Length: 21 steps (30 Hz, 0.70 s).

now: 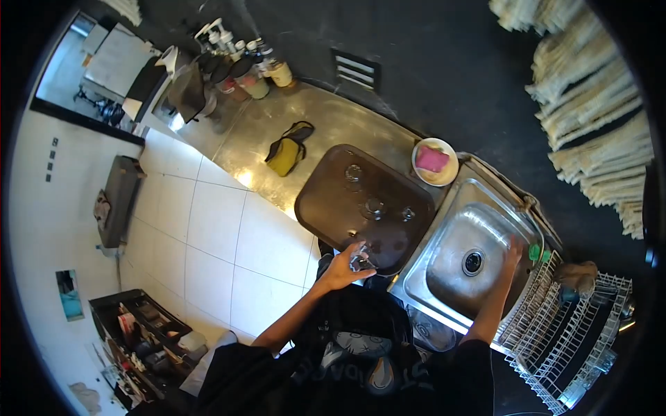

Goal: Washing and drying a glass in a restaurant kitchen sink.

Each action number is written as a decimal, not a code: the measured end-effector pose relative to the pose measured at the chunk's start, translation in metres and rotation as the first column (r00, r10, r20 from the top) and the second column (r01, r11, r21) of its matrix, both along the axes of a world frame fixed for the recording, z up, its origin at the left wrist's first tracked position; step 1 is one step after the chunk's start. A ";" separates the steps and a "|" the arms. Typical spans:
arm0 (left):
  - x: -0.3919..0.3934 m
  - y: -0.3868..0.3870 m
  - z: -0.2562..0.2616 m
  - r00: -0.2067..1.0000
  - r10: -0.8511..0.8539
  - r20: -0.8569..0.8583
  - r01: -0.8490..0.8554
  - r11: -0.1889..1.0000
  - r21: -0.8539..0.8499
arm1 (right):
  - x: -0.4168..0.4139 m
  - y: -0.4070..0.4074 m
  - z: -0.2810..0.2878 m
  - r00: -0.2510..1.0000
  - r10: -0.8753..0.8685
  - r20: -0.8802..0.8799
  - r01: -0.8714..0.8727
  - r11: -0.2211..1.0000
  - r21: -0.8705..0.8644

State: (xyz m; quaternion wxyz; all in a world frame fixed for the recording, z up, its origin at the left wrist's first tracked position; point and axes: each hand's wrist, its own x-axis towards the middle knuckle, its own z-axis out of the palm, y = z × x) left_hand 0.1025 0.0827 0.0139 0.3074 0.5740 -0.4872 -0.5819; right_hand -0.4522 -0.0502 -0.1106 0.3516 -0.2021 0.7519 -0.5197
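Note:
My left hand (341,269) is closed around a small clear glass (359,258) at the near edge of a brown serving tray (325,195). Three more clear glass pieces stand on that tray: one glass (353,173) towards the back, a wider one (373,209) near the middle and a small one (408,213) to the right. Over the far right side of the stainless steel sink (450,270) reaches my right hand (513,251). It is blurred, and whether its fingers grip anything is unclear. A round drain (473,262) shows in the basin.
A white bowl (451,177) with a pink sponge (432,159) stands behind the tray. Right of the sink is a wire dish rack (551,359). Yellow-and-black cloth item (285,156) lies on the metal counter (250,140); pump bottles (225,39) and jars (252,80) crowd its far end.

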 end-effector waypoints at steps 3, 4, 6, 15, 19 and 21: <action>0.033 -0.008 -0.008 0.993 0.028 0.118 -0.008 0.986 -0.168 | 0.060 0.019 0.013 0.975 -0.218 0.043 0.213 0.972 0.099; 0.039 -0.018 -0.006 0.999 -0.016 0.040 0.021 0.993 -0.120 | 0.062 0.026 0.014 0.974 -0.226 0.009 0.224 0.971 0.083; 0.045 -0.036 -0.002 0.993 -0.089 -0.081 0.080 0.991 -0.104 | 0.053 0.049 0.006 0.910 -0.194 -0.368 0.072 0.945 -0.319; 0.169 -0.026 -0.004 0.943 0.159 -0.293 -0.163 0.987 0.009 | 0.625 -0.059 0.135 0.006 0.799 -0.601 -0.994 0.073 0.087; 0.192 -0.018 -0.011 0.938 0.233 -0.256 -0.246 0.969 -0.023 | 0.721 -0.086 0.058 -0.100 0.720 -0.687 -0.921 0.195 0.338; 0.198 -0.009 -0.017 0.902 0.307 -0.304 -0.336 0.940 -0.049 | 0.743 -0.095 0.038 -0.128 0.653 -0.747 -0.899 0.242 0.365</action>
